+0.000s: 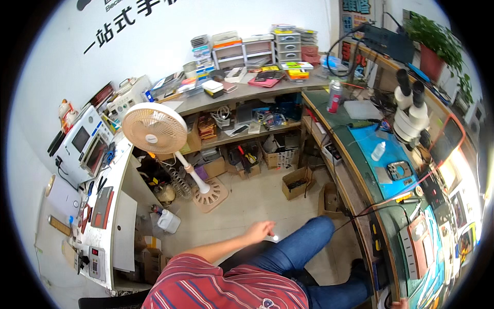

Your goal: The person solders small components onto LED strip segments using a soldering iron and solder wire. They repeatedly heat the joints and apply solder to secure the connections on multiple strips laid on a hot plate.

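Note:
My left hand (260, 232) hangs in the air over the floor, beside my knee in blue jeans. Its fingers look loosely curled, and I see nothing in them. Only a small part of my right hand (400, 304) shows at the lower rim, by the front edge of the green-topped workbench (378, 206); its grip is cut off from view. Nearest to it on the bench stands a red and silver box-shaped device (418, 247). Farther along lie a blue work mat (370, 149), a metal phone-repair fixture (399, 170) and a clear dropper bottle (378, 151).
A stereo microscope (410, 110) and a spray can (334, 97) stand on the right bench. A pedestal fan (154, 129) stands ahead on the left. Cardboard boxes (297, 184) sit on the floor. A white side table (110, 226) holds tools. Cables hang off the right bench edge.

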`<state>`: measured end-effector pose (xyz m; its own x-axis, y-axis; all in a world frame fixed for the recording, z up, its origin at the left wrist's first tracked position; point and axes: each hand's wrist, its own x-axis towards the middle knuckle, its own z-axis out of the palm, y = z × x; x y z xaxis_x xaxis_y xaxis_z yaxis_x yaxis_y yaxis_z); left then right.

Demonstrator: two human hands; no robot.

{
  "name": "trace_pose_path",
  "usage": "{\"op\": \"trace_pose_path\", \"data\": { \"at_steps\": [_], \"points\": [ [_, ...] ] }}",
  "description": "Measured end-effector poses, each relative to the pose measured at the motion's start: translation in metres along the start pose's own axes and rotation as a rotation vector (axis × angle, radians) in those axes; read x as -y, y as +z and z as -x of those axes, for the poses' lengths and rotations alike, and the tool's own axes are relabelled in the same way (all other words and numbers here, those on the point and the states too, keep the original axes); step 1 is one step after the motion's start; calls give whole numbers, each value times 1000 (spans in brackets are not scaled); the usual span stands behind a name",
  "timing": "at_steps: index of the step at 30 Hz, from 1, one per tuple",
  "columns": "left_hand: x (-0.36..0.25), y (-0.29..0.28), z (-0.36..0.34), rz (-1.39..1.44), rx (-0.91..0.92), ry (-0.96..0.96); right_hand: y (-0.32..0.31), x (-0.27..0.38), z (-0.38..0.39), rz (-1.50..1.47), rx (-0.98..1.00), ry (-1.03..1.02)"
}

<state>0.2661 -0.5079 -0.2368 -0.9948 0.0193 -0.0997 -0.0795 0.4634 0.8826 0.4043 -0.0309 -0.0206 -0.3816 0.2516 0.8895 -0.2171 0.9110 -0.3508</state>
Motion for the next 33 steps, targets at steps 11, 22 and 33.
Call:
{"op": "trace_pose_path", "data": {
  "at_steps": [11, 22, 33],
  "points": [
    [5, 11, 0, -627, 16, 63, 169, 48, 124, -257, 1035, 293],
    [-58, -130, 14, -96, -19, -117, 419, 269, -66, -657, 1288, 163],
    [-238, -597, 4, -659, -767, 152, 595, 659, -164, -1421, 1944, 562]
  ]
}}
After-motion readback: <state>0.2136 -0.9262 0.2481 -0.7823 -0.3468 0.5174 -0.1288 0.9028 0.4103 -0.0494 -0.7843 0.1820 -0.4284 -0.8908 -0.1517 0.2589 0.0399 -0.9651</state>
